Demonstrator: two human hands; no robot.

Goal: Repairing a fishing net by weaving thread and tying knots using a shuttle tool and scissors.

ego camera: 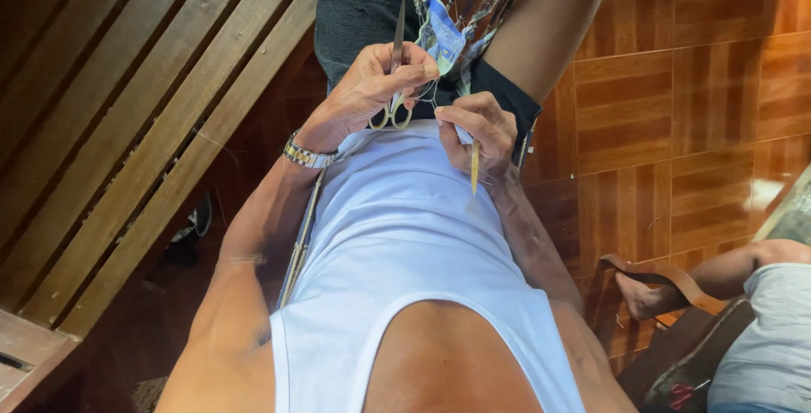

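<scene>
Currently left hand point(372, 84) is gripping scissors point(394, 75), closed around the handles — right hand point(477, 130) is pinching a netting needle point(475, 168). Net point(439, 8) is lying across the lap; mending looks unfinished.

Warm daylight glares off the floor tiles point(676, 100) (edges slightly stretched).

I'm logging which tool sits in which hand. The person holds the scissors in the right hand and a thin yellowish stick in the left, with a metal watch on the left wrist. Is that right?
Not quite: the hands are swapped. In the head view the left hand holds the scissors, and the right hand holds the thin yellowish stick. The metal watch is indeed on the left wrist.
</scene>
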